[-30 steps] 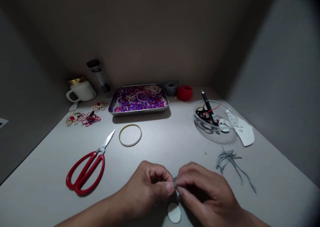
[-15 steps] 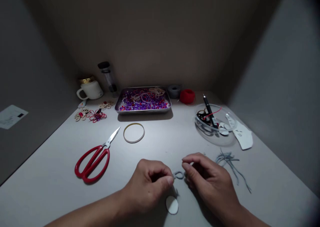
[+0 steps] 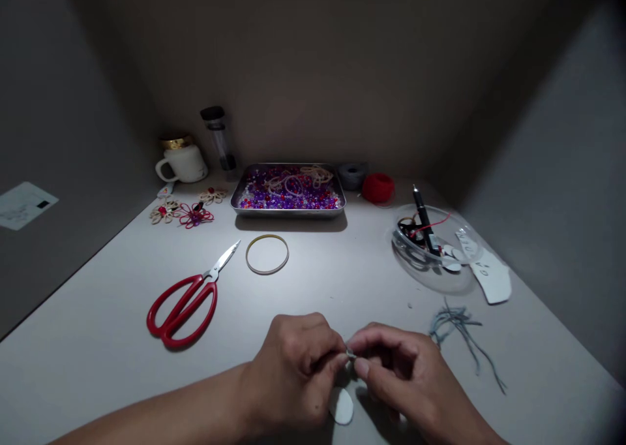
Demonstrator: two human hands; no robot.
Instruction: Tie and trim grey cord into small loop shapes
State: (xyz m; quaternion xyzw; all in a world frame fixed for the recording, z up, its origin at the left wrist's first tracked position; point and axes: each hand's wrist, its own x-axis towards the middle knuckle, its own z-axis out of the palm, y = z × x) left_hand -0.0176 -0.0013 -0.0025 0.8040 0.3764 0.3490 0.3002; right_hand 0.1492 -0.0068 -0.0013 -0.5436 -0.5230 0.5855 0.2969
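Head view: left hand (image 3: pixel 298 367) and right hand (image 3: pixel 405 380) pinch a small grey cord piece (image 3: pixel 351 353) between meeting fingertips, above a white oval disc (image 3: pixel 341 406); best kept taut, close over the table (image 3: pixel 342 269)

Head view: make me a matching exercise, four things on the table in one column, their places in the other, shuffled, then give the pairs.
Things:
1. scissors
2. bead tray
3. glass bowl
4. grey cord scraps

Places:
A. right of the right hand, near the table edge
B. back centre, by the wall
C. left of the left hand, blades pointing to the ring
D. right side, holding a black pen

Pairs: 1-C, 2-B, 3-D, 4-A
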